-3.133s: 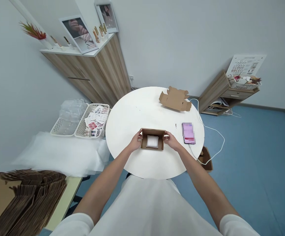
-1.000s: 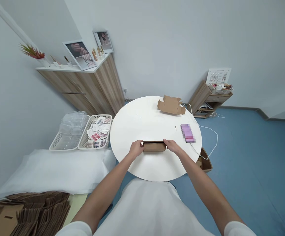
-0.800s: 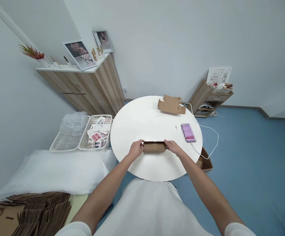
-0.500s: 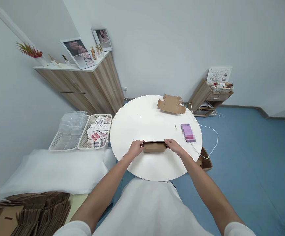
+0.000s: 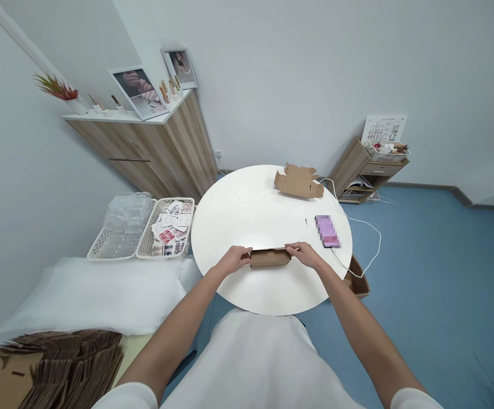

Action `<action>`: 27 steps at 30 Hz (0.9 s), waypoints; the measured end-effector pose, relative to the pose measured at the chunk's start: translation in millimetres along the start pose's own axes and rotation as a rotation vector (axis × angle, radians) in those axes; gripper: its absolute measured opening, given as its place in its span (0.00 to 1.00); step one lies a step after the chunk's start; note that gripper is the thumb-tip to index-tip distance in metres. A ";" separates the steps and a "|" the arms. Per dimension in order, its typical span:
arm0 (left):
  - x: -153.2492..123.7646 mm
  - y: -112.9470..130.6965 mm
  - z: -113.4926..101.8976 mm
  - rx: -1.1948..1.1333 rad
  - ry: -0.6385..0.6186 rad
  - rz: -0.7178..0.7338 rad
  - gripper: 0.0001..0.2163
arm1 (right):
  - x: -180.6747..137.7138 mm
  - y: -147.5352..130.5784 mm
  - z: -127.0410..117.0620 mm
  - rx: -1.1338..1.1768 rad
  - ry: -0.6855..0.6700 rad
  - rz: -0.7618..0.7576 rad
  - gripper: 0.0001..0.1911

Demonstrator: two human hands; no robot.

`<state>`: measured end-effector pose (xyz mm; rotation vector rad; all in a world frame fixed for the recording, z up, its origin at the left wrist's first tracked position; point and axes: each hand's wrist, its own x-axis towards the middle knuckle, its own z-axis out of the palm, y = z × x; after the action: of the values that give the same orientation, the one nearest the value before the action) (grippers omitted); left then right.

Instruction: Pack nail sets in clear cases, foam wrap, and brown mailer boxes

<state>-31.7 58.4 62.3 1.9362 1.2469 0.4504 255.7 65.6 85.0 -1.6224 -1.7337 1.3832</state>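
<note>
2 hands are holding 1 box (image 5: 270,259) at the table (image 5: 229,218). With the table as the dial and 12 o'clock pointing at the rear wall (image 5: 281,102), the box is sitting just toward 6 o'clock from centre, its long side running from 9 to 3 o'clock. The left hand (image 5: 235,259) is pinching the 9 o'clock end in a narrow grip. The right hand (image 5: 304,253) is gripping the rear corner of the 3 o'clock end, also narrowly. A dark gap is running along the rear top edge of the box. Whether its base is touching the table is not showing clearly.

The blank (image 5: 299,182) is lying at 1 o'clock. The phone (image 5: 327,232) is lying at 3 o'clock, its cable (image 5: 380,235) looping past the table edge. 2 baskets (image 5: 157,257) are standing at 9 o'clock, 1 holding cards (image 5: 172,224), the other holding clear packs (image 5: 127,216). Foam sheets (image 5: 102,295) are lying at 8 o'clock, just beside a cardboard stack (image 5: 76,363). The carton (image 5: 362,288) is standing low at 4 o'clock.
</note>
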 end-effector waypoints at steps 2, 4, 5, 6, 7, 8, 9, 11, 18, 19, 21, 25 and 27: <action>0.4 2.0 -1.1 0.036 0.014 -0.002 0.16 | 0.4 1.6 0.6 -0.003 -0.006 0.017 0.17; 2.1 4.9 -2.7 0.086 0.019 -0.018 0.14 | 0.5 2.0 1.9 0.005 -0.007 0.034 0.18; 3.2 6.1 -3.6 0.115 0.014 -0.024 0.13 | 0.6 1.8 2.7 0.010 -0.004 0.042 0.18; 4.4 6.8 -4.6 0.142 0.008 -0.028 0.13 | 0.7 1.3 3.3 0.015 0.003 0.048 0.18; 5.6 6.9 -5.5 0.157 0.003 -0.033 0.12 | 0.7 0.6 3.9 0.020 0.011 0.054 0.18; 6.5 6.4 -6.4 0.155 0.003 -0.041 0.13 | 0.7 -0.2 4.3 0.027 0.015 0.058 0.18; 7.1 5.4 -7.0 0.133 0.005 -0.054 0.13 | 0.8 -1.2 4.5 0.033 0.016 0.062 0.18; 7.7 2.7 -7.6 0.063 0.012 -0.085 0.15 | 0.9 -2.8 4.6 0.041 0.008 0.065 0.18; 6.1 10.7 -4.5 0.039 0.010 -0.180 0.15 | 3.3 -1.1 5.1 0.052 0.016 0.065 0.20; 5.2 13.9 -4.0 0.046 0.017 -0.194 0.15 | 3.6 -0.3 5.2 0.050 0.018 0.066 0.20; 3.0 19.3 -3.1 0.028 0.029 -0.227 0.16 | 3.7 0.9 5.4 0.050 0.022 0.069 0.19; -0.9 23.9 -0.4 -0.216 0.046 -0.427 0.19 | 1.7 1.2 6.5 0.118 0.013 0.094 0.19; -2.1 23.8 1.9 -0.366 0.058 -0.559 0.22 | -0.5 0.9 8.0 0.182 0.010 0.121 0.19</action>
<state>-17.0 50.5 79.5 1.2120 1.5487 0.4062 249.8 61.9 80.9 -1.6530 -1.4774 1.5371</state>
